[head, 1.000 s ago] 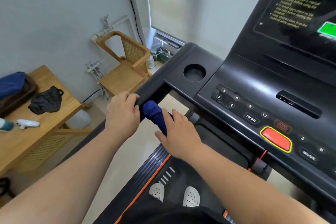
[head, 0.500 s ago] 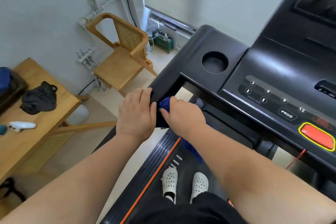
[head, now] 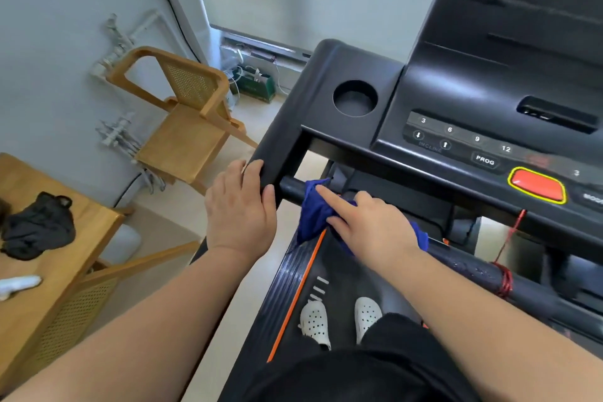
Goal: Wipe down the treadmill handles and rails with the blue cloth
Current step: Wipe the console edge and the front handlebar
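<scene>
Apparently steadying with left hand point(head: 241, 209) clamped round the side rail point(head: 287, 127), gripping the blue cloth point(head: 313, 212) bunched over the front bar point(head: 292, 191) with right hand point(head: 375, 225), forefinger point(head: 329, 194) out toward the corner.

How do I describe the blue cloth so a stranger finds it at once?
Find the treadmill console; below its round cup holder runs a black crossbar. The blue cloth hangs over that bar under the right hand, the only blue thing among black parts.

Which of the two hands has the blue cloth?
The right hand: it grips the blue cloth against the horizontal bar. The left hand holds no cloth and grips the side handle.
</scene>
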